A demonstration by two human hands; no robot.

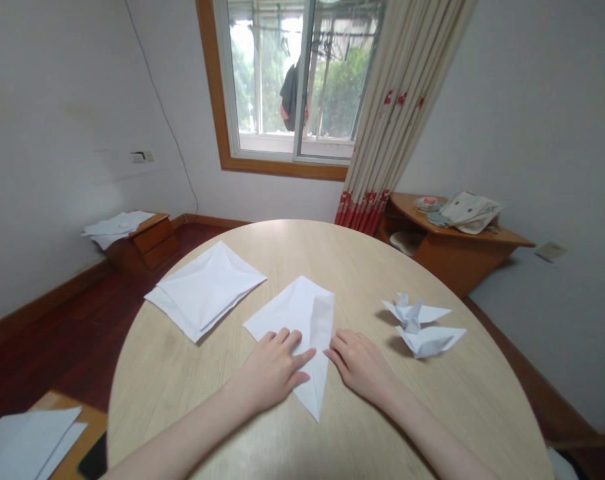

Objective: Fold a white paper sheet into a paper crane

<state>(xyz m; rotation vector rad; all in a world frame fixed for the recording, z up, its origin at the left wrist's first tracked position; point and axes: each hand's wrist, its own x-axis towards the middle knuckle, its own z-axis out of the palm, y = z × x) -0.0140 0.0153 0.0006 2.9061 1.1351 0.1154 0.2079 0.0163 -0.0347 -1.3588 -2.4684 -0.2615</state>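
Note:
A partly folded white sheet of paper (302, 320) lies on the round wooden table (332, 253) in front of me, one flap turned over along its right side. My left hand (275, 367) lies flat on the sheet's near left part, fingers stretched out and pressing it down. My right hand (357, 363) rests at the sheet's right edge, fingers extended and together, fingertips touching the fold. Neither hand grips anything.
A stack of white sheets (207, 288) lies on the table's left. Two folded paper cranes (422, 323) sit at the right. More paper (27, 440) lies on a low surface at bottom left. Wooden side cabinets (147, 240) (452, 253) stand by the walls.

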